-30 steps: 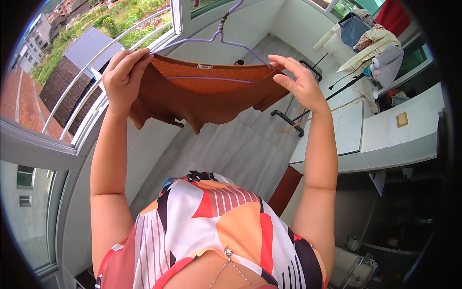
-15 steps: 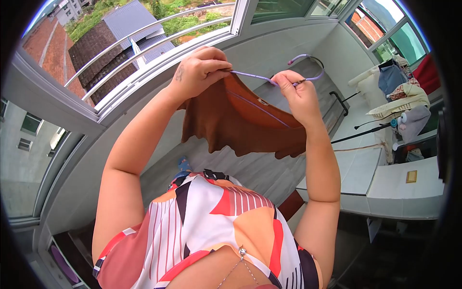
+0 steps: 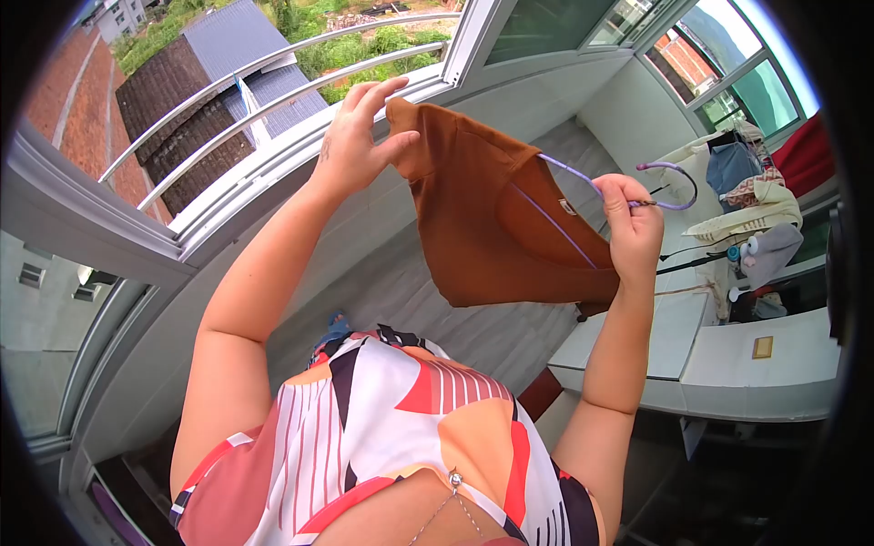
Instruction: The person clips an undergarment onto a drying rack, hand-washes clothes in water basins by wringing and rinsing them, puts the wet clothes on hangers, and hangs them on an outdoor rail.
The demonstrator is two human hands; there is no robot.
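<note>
A brown garment (image 3: 464,218) hangs spread on a purple wire hanger (image 3: 569,166), whose bar shows inside the neckline beside a small pale label. My right hand (image 3: 631,218) is closed around the hanger at the base of its hook, and the hook curves out to the right. Beside the garment's left shoulder is my left hand (image 3: 364,136), its fingers and thumb spread apart. The fingers reach the edge of the cloth without closing on it.
An open window with metal rails (image 3: 273,96) runs along the left. Clothes and a grey plush toy (image 3: 769,250) hang at the right, above a white counter (image 3: 774,364). A black pole stretches behind my right hand.
My left hand has opened and let go of the hanger's end. My right hand has moved right and down with the hanger. The garment hangs more unfolded, its left shoulder now over the hanger.
</note>
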